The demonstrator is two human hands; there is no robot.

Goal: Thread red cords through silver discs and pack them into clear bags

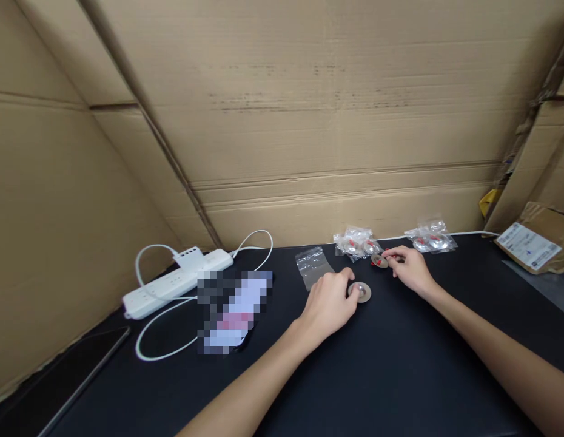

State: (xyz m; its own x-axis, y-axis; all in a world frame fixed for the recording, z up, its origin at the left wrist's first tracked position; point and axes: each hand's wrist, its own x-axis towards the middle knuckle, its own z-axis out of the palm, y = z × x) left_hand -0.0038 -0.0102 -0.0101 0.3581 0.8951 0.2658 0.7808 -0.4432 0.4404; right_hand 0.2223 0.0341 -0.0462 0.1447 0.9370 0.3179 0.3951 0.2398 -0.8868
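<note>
My left hand (330, 300) has its thumb and fingers closed on the edge of a clear suction cup (364, 294), which lies low over the black table. Farther right, my right hand (412, 269) is closed in a pinch at some small red pieces (388, 253); its fingertips partly hide them. Beside those fingertips lies another clear suction cup (379, 261) with red bits around it. An open, flat plastic zip bag (313, 266) rests just beyond my left hand.
Bagged suction cups with red parts (357, 243) lie at the cardboard wall (336, 121), and more bagged ones (431, 238) sit farther right. A labelled cardboard package (539, 240) is at right. On the left are a white power strip (177, 284), cables and a blurred-out phone (236, 312).
</note>
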